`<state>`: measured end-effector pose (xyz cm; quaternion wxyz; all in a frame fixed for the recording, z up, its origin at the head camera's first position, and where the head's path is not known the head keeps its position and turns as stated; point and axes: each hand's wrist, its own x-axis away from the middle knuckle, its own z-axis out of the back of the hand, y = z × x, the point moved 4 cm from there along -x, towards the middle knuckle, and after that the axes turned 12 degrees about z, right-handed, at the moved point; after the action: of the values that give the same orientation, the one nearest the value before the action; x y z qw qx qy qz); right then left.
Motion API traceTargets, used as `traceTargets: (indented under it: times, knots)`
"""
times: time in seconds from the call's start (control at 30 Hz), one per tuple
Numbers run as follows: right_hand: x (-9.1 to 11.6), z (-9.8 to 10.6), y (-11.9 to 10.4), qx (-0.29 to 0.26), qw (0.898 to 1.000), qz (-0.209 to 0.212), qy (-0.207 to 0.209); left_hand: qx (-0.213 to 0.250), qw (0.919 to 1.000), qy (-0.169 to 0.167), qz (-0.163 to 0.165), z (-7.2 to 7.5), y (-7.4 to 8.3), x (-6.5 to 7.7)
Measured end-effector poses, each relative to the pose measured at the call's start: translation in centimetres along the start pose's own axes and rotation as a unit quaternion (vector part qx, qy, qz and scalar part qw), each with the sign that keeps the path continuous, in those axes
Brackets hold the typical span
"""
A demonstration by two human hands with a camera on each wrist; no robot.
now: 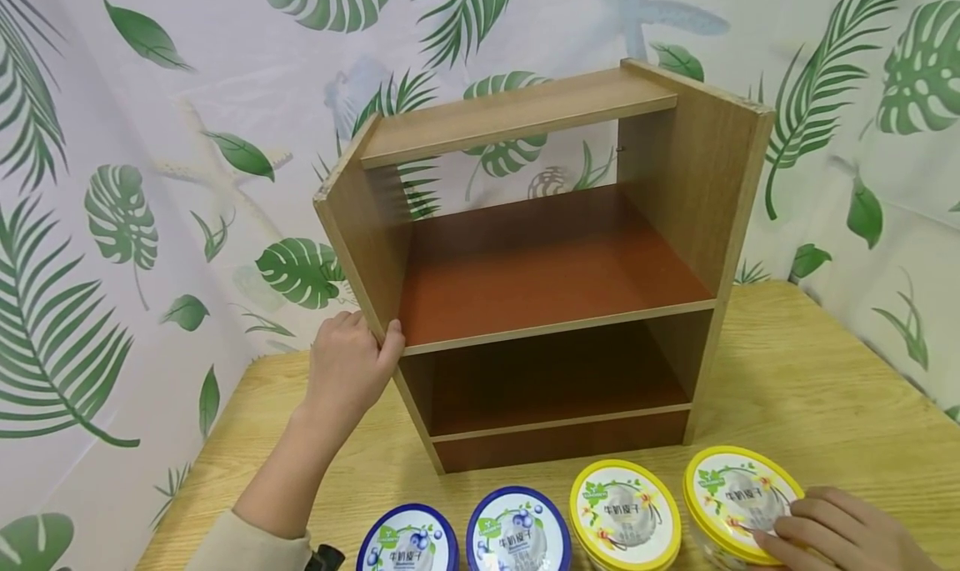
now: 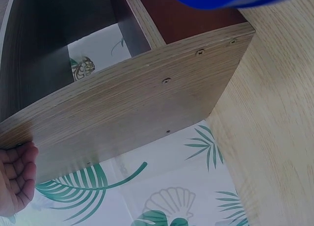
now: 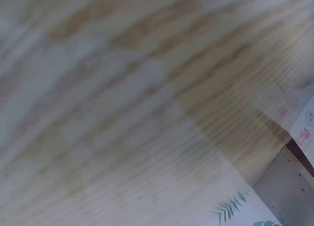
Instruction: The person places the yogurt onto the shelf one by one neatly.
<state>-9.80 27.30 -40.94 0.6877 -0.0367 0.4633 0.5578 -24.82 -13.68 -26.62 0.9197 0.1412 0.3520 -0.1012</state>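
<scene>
A small wooden shelf unit (image 1: 555, 258) with red-brown boards stands on the table. My left hand (image 1: 348, 358) grips the front edge of its left side panel, thumb on the inner side. In the left wrist view, the fingers of my left hand (image 2: 17, 179) are bent against that panel's outer face (image 2: 132, 103). At the lower right, my right hand (image 1: 847, 529) holds the right rim of a yellow-lidded tub (image 1: 742, 496), fingers over the lid's edge; its thumb is hidden. The right wrist view shows neither this hand nor the tub.
Left of the held tub stand another yellow-lidded tub (image 1: 626, 513) and two blue-lidded tubs, one nearer the middle (image 1: 517, 533) and one farther left (image 1: 407, 542). Leaf-patterned cloth (image 1: 187, 137) hangs behind and beside the wood-grain table (image 1: 840, 371).
</scene>
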Motion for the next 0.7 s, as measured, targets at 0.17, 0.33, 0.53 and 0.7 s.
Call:
traceTargets:
  times: [0.17, 0.33, 0.53, 0.7]
  knots:
    - [-1.0, 0.0, 0.1, 0.0, 0.999, 0.029, 0.044, 0.002, 1.0, 0.0, 0.003, 0.0, 0.0, 0.1]
    - [-1.0, -0.1, 0.1, 0.012, 0.997, 0.052, 0.049, 0.0, 1.0, -0.005, 0.006, 0.0, 0.1, 0.1]
    - [-0.3, -0.5, -0.1, 0.026, 0.996, 0.075, 0.049, 0.001, 1.0, 0.001, 0.003, -0.1, 0.1, 0.1]
    - [-1.6, -0.2, 0.1, 0.027, 0.993, 0.087, 0.075, 0.005, 1.0, 0.006, 0.001, 0.0, 0.1, 0.0]
